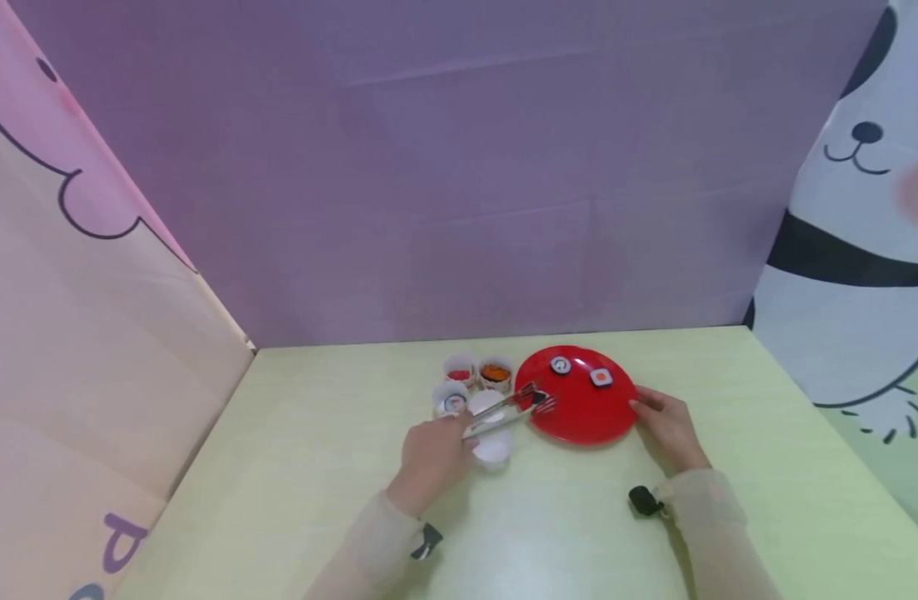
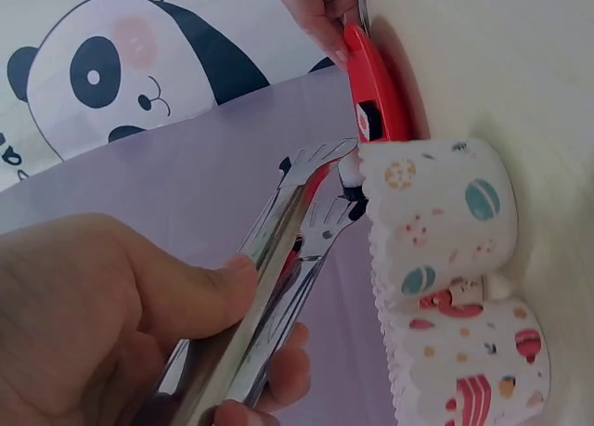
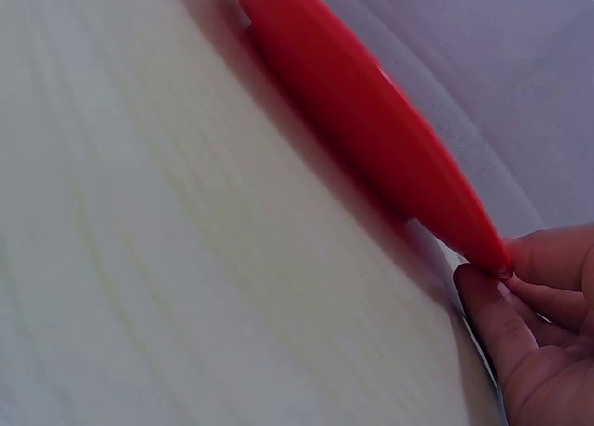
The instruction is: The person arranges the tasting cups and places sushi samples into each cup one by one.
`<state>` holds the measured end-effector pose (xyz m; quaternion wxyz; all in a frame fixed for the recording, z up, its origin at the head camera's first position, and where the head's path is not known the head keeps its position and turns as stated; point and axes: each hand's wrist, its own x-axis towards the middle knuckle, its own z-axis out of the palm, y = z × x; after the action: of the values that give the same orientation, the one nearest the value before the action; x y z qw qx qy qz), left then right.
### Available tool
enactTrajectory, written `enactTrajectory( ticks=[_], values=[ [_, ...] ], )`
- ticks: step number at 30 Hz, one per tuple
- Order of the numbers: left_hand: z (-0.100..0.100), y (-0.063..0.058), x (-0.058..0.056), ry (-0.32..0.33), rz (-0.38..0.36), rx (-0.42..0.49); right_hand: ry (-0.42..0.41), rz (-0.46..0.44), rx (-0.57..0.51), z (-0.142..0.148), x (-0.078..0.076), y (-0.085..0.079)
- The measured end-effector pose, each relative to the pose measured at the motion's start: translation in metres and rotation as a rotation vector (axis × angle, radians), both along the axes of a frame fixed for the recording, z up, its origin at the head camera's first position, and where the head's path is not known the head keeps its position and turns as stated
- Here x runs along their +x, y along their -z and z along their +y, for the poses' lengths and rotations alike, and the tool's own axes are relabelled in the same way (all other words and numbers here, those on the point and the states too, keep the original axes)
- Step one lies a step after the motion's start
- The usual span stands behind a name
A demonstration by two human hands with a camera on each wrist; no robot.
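Observation:
My left hand (image 1: 432, 458) grips metal tongs (image 2: 325, 226) with fork-shaped tips, which reach over the left edge of a red plate (image 1: 586, 421). Between the tips is a small black-and-white piece (image 1: 539, 397), apparently a toy sushi roll. Whether it touches the plate cannot be made out. On the plate lie a round sushi roll piece (image 1: 560, 365) and a squarish one with an orange centre (image 1: 601, 377). My right hand (image 1: 665, 425) pinches the plate's right rim between thumb and fingers; in the right wrist view that rim (image 3: 487, 245) stands off the table.
Left of the plate cluster several patterned paper cups: one with red bits (image 1: 460, 374), one with orange bits (image 1: 495, 375), one with a sushi roll piece (image 1: 451, 400). White cups (image 1: 492, 450) sit under the tongs. Behind the table rises a purple backdrop (image 1: 459, 208).

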<state>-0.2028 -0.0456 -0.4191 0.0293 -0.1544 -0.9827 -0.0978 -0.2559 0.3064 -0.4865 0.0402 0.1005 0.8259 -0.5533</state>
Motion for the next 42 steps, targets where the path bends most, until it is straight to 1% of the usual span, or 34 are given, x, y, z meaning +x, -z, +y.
enactTrajectory(
  ticks=[3,6,12,18,22,31,35,42],
  values=[
    [-0.008,0.000,0.001,-0.017,-0.015,0.040,0.005,-0.007,0.013,-0.001,-0.001,0.002],
    [-0.015,0.001,0.002,-0.029,-0.020,0.057,0.007,-0.013,0.012,-0.001,-0.001,0.003],
    [-0.027,0.005,0.005,-0.018,0.000,0.042,0.004,-0.006,0.026,-0.001,-0.001,0.004],
    [-0.034,0.005,0.005,0.002,0.053,0.035,0.013,-0.009,0.024,-0.001,-0.001,0.003],
    [-0.038,0.002,0.007,-0.006,0.069,0.041,0.008,-0.014,0.017,-0.001,-0.001,0.002],
    [-0.048,-0.004,0.012,-0.051,0.058,0.056,0.005,-0.006,0.004,0.000,-0.001,0.004],
    [-0.056,-0.004,0.015,-0.060,0.074,0.047,0.003,0.000,0.001,-0.001,-0.001,0.004],
    [-0.064,0.000,0.018,-0.049,0.101,0.051,0.017,-0.031,-0.002,-0.001,-0.003,0.005]
  ],
)
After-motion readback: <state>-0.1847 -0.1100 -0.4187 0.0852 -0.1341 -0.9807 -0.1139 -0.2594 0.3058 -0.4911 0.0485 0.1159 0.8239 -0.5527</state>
